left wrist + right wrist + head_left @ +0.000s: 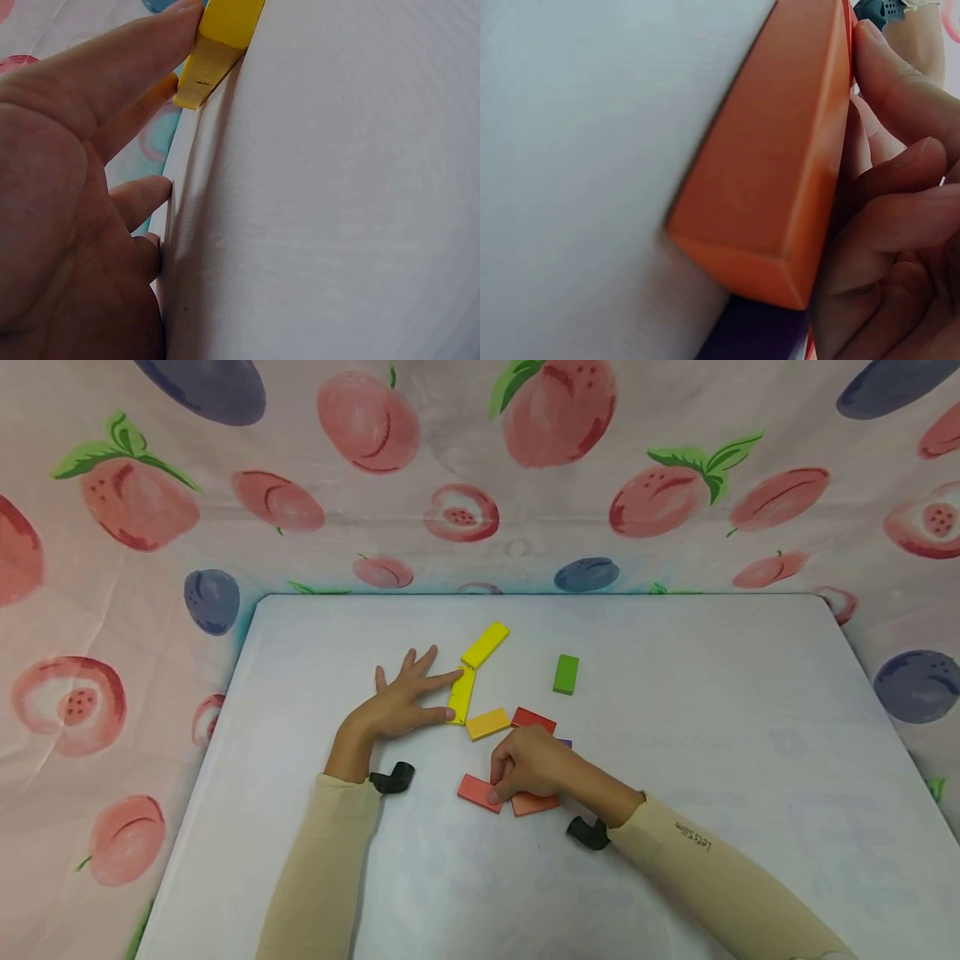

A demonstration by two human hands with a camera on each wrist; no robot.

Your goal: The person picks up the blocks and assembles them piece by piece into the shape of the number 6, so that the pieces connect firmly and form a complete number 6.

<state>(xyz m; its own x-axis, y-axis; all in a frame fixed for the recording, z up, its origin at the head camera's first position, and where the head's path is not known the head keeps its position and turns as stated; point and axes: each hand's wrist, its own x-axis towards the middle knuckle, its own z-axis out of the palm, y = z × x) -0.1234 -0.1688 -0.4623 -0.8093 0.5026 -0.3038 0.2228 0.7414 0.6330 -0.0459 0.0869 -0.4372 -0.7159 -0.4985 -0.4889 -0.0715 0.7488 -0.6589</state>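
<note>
My left hand [401, 700] has its fingers spread, with thumb and index fingertip touching a yellow block [462, 693]; in the left wrist view the thumb rests against the yellow block [221, 34]. My right hand [534, 764] has curled fingers, and thumb and index finger pinch the right end of a coral-red block [477, 792]. Beside it, partly under that hand, lies an orange block [535, 804], large in the right wrist view as the orange block [761, 142]. A purple block [566, 743] is mostly hidden behind the right hand.
Another yellow block [485, 644] touches the far end of the held-down one. An amber block [488, 724] and a red block [533, 720] lie between the hands. A green block [566, 674] stands apart, farther back on the white table [712, 693]. Fruit-patterned cloth [555, 527] hangs behind.
</note>
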